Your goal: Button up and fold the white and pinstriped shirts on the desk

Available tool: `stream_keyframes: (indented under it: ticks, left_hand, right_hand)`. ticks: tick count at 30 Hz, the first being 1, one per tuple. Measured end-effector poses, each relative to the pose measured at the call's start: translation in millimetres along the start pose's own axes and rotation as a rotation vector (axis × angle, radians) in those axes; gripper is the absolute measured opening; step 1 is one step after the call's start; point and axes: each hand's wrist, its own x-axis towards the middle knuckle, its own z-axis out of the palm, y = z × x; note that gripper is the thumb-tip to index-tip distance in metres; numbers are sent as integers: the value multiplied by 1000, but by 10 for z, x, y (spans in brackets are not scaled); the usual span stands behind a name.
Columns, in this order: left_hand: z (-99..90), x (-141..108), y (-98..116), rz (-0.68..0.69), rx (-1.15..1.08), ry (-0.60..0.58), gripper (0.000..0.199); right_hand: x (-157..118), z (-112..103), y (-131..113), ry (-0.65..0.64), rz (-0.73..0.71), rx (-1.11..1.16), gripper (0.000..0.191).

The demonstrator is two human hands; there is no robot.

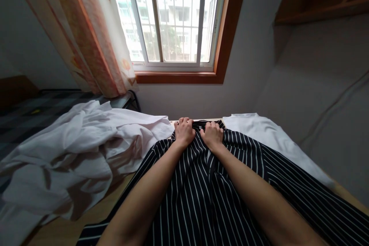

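A black shirt with white stripes point(187, 184) lies spread out in front of me, its collar at the far end and its sleeves reaching out to both sides. My left hand point(184, 131) is closed on the cloth just left of the collar, fingers curled over the far side. On the right of the collar, my right hand point(212, 135) grips the cloth in the same way. Between the two hands the fabric is gathered into creases. The thumbs show only in part, and the fingertips are hidden behind the cloth.
A rumpled heap of white cloth point(72, 153) lies on the left, and a flatter white garment point(265, 134) on the right. The wooden tabletop point(115, 203) shows beneath. Behind are a curtain point(95, 38), a barred window point(178, 19) and a checked bed point(54, 103).
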Motion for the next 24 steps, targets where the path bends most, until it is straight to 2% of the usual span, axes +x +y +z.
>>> stream_keyframes:
  ticks: [2, 6, 9, 12, 17, 19, 24]
  left_hand:
    - [11, 27, -13, 9, -37, 0, 21]
    - [18, 58, -42, 47, -96, 51, 20]
    - [15, 61, -74, 109, -141, -3, 19]
    - [10, 57, -108, 148, -149, -56, 19]
    - [7, 45, -132, 146, -139, -65, 14]
    - [9, 39, -125, 154, -140, -66, 14]
    - [17, 24, -81, 188, -147, -72, 14]
  right_hand:
    - [-9, 3, -22, 8, -16, -23, 24]
    - [8, -2, 14, -16, -56, 17, 23]
    - [34, -10, 77, -50, -20, 102, 26]
    - [36, -15, 112, -61, -14, 124, 20]
    - [-6, -5, 88, -27, -66, 78, 26]
    - [-9, 10, 92, -33, -67, 125, 20]
    - [35, 68, 172, -14, -14, 265, 24]
